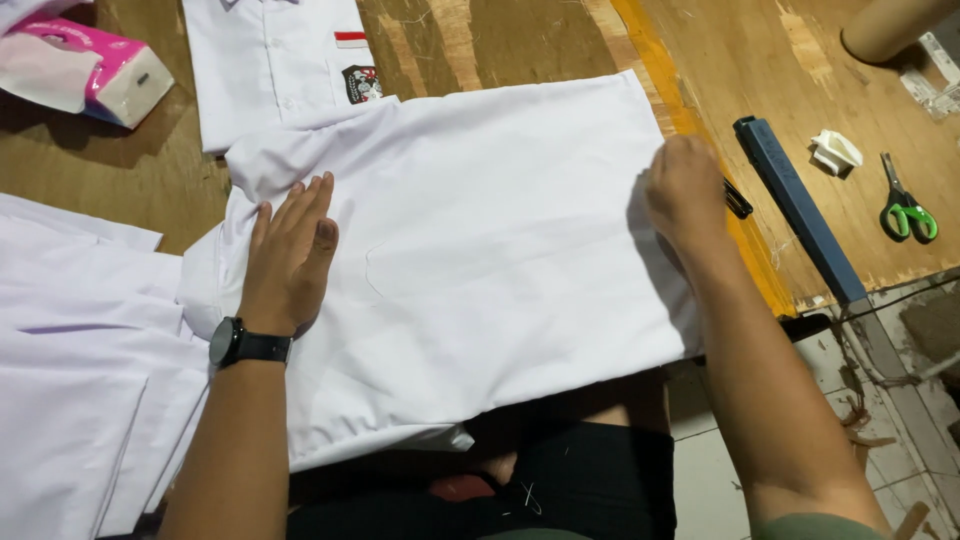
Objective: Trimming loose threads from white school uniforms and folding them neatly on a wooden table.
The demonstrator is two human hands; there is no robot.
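Head view shows your wooden table (500,40) carrying a white shirt (480,250) laid flat across its near edge, the lower part hanging off toward your lap. More white cloth (70,350) lies to your left. A second white shirt (270,70) sits behind, its chest pocket bearing a dark shield-shaped badge (362,84) below a small red-and-white strip (351,39). Your left hand (290,255) presses palm-down near the collar, fingers together and straight. Your right hand (685,190) rests on the shirt's right edge, fingers curled under; you cannot tell whether they pinch the cloth. A long blue bar (795,205) lies right of it, then green-handled scissors (905,210). A pink-and-white tissue pack (85,68) sits far left.
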